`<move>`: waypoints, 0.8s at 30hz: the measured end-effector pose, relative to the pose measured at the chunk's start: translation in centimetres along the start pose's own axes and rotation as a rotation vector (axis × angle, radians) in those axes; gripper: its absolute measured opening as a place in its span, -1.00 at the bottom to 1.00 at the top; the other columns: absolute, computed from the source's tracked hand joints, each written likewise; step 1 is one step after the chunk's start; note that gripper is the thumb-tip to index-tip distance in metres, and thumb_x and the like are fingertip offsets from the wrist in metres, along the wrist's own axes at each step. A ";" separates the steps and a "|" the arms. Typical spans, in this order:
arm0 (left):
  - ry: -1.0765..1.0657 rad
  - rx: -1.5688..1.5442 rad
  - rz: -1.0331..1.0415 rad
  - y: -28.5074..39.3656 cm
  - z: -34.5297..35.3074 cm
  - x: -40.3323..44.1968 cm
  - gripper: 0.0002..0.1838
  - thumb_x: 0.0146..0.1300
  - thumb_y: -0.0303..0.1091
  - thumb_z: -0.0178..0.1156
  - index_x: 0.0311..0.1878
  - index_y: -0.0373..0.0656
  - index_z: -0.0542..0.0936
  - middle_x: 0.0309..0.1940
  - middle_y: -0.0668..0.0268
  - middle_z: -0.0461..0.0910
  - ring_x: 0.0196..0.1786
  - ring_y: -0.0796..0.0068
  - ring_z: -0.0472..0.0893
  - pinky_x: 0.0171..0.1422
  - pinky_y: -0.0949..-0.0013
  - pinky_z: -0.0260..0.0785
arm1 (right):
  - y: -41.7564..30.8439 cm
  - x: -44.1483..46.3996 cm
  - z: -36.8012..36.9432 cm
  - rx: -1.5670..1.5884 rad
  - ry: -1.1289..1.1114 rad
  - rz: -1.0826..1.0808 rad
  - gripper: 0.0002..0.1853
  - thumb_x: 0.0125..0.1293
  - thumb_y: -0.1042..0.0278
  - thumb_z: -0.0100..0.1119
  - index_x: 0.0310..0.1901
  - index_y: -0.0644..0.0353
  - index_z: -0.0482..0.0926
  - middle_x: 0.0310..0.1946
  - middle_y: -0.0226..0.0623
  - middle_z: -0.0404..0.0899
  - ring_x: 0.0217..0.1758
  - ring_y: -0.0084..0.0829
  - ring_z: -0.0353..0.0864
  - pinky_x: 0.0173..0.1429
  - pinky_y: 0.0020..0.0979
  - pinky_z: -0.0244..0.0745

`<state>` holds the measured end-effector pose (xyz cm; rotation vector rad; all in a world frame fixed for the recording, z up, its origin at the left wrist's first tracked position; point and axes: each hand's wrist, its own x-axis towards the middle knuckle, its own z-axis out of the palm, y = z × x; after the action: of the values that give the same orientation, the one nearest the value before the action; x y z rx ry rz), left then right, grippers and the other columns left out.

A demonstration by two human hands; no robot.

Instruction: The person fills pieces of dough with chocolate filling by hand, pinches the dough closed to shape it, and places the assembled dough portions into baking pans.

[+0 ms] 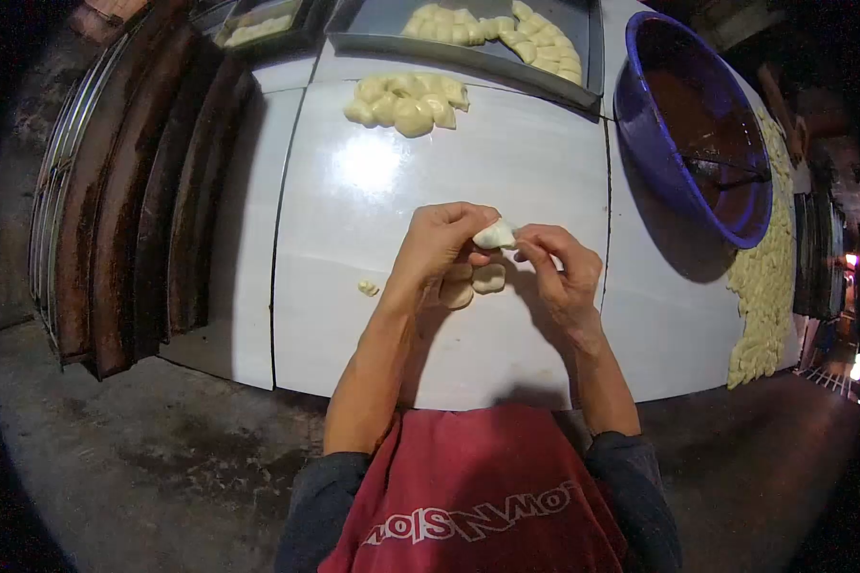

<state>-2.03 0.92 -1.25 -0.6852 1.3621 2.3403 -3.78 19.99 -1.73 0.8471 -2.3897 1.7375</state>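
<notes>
Above the middle of the white tiled table, my left hand (441, 241) is closed on a small pale piece of dough (494, 235). My right hand (562, 269) pinches the right edge of the same piece between thumb and fingers. Below the hands, a few flattened dough pieces (488, 278) lie on the table, partly hidden by my left hand. To their left is a tiny dough scrap (368, 287). A cluster of rounded dough pieces (406, 102) sits farther back on the tiles.
A metal tray (583, 91) at the back holds shaped dough pieces in rows. On the right stands a purple tub (637, 124) with a brown mass inside. Many small dough pieces (763, 306) cover the table's right edge. Dark trays (153, 191) stand on edge at left.
</notes>
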 end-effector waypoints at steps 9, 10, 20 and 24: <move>0.013 0.028 0.004 0.4 -0.3 -0.1 -0.71 0.32 -0.25 0.33 -0.13 -0.34 0.67 -0.33 0.21 0.68 -0.39 0.51 0.66 -0.34 0.44 0.55 | 0.1 0.1 -1.4 0.203 0.115 0.277 -0.81 0.53 0.32 0.12 -0.07 0.27 0.61 -0.14 -0.24 0.71 -0.24 -0.56 0.66 -0.24 -0.52 0.55; 0.018 0.046 0.007 0.4 -0.3 -0.1 -0.71 0.32 -0.25 0.33 -0.13 -0.34 0.67 -0.32 0.21 0.68 -0.39 0.52 0.66 -0.35 0.45 0.54 | -0.1 0.0 -1.3 0.185 0.115 0.299 -0.81 0.51 0.32 0.15 -0.06 0.28 0.61 -0.10 -0.22 0.69 -0.20 -0.56 0.66 -0.23 -0.52 0.56; -0.037 0.176 0.014 0.1 -0.1 -0.6 -0.54 0.46 -0.01 0.18 0.00 -0.31 0.66 -0.32 0.27 0.68 -0.39 0.59 0.61 -0.32 0.53 0.47 | -1.3 0.8 -0.2 -0.109 -0.167 0.041 -0.57 0.37 0.42 0.28 0.23 0.15 0.42 -0.01 -0.13 0.61 -0.01 -0.34 0.65 -0.01 -0.34 0.78; 0.190 0.660 0.267 0.4 -0.4 -2.2 -0.40 0.42 0.09 0.17 0.28 -0.22 0.57 -0.03 0.09 0.72 0.03 0.32 0.70 0.13 0.29 0.52 | -0.3 1.1 -0.5 0.019 -0.147 0.224 -0.54 0.38 0.47 0.24 0.27 0.17 0.35 -0.05 -0.14 0.63 -0.03 -0.37 0.65 -0.03 -0.31 0.74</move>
<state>-0.30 0.27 0.11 -0.5460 2.2692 1.8316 -4.65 19.94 -0.86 0.7592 -2.6596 1.8356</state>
